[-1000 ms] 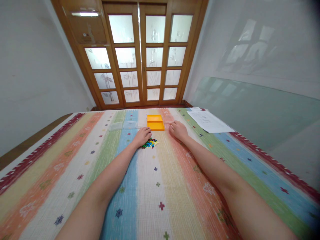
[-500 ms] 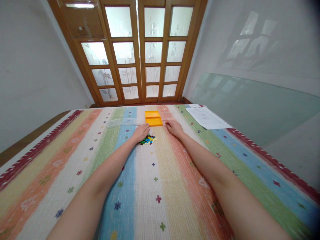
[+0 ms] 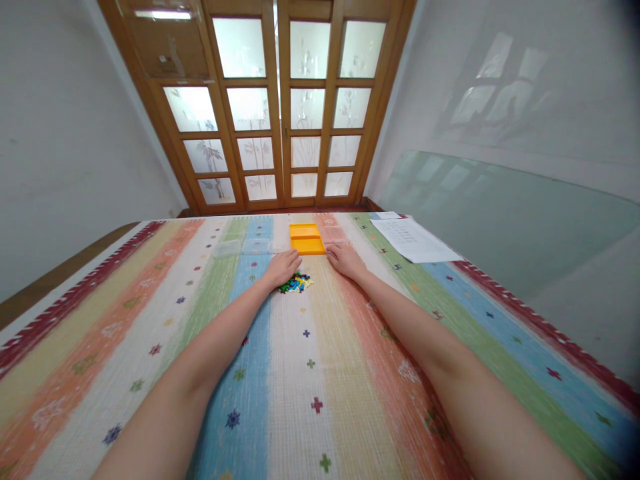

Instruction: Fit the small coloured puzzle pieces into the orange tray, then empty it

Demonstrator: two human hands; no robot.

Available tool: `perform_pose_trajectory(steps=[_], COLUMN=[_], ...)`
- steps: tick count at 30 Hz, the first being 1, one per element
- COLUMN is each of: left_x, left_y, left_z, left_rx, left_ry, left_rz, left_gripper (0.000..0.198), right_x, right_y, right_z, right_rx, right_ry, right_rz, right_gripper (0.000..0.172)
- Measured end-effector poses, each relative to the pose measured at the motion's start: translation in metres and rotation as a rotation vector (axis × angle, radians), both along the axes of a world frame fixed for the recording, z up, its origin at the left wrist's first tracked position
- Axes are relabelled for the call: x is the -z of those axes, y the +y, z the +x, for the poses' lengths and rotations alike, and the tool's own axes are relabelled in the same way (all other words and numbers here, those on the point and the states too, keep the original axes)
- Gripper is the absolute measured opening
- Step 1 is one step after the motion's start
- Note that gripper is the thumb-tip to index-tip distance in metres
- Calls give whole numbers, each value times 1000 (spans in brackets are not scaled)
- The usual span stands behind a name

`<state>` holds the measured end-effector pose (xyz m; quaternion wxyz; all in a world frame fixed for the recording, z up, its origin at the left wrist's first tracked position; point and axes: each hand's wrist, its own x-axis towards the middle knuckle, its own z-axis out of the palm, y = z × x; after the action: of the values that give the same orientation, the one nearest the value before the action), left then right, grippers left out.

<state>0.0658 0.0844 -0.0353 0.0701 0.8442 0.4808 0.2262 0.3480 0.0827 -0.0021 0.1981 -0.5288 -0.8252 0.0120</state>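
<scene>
A yellow-orange box (image 3: 307, 247) with two sections lies at the far middle of the table. My left hand (image 3: 284, 267) rests by its near left corner, fingers pointing at it; whether they hold anything is too small to tell. At the near right corner is my right hand (image 3: 345, 259), its fingertips at the box's edge, their grip unclear. A small pile of mixed coloured pieces (image 3: 296, 283) lies just right of and below my left hand.
Clear plastic containers (image 3: 256, 246) stand left of the box, and another faint clear one (image 3: 336, 233) is to its right. White printed papers (image 3: 415, 241) lie at the far right of the striped tablecloth (image 3: 295, 373). Glass-paned doors are beyond.
My right hand has moved slightly left, up to the box's corner. My left hand has barely moved. The whole view has shifted a little.
</scene>
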Motion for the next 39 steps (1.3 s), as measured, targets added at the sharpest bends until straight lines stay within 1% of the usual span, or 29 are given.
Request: perform_pose_trajectory(steps=[7,9,13,22,28,32,36,39], left_x=[2,2,1,2,-1,-3,-7,-13], left_y=[0,-1,-4,-4,-5,-9,-11,-8], left_z=[1,0,-2,-3,-4,-3,-10,-25], left_rx=[-14,-11,14,21,24,28,-27,-132], left_ry=[-31,-57,-135,-174,-188,-205,-278,-320], left_rz=[-13,-14,-36,-60,-92,-87,-40,58], left_gripper=[53,54,58,58,53,52,46,39], right_x=[-11,-15,-18,-7,-4,0,4,3], right_y=[-1,2,9,12,15,18,17,12], right_z=[-9,-14,-21,-20,-20,-20,-16,-16], right_rx=[39,23,-29,-26,-29,-33,-23,11], right_ry=[-31,-50,-128,-138,-140,-127,-97,-82], right_rz=[-13,-5,-11,25,33,50,88,104], right_gripper=[36,35,28,28,26,27,34,40])
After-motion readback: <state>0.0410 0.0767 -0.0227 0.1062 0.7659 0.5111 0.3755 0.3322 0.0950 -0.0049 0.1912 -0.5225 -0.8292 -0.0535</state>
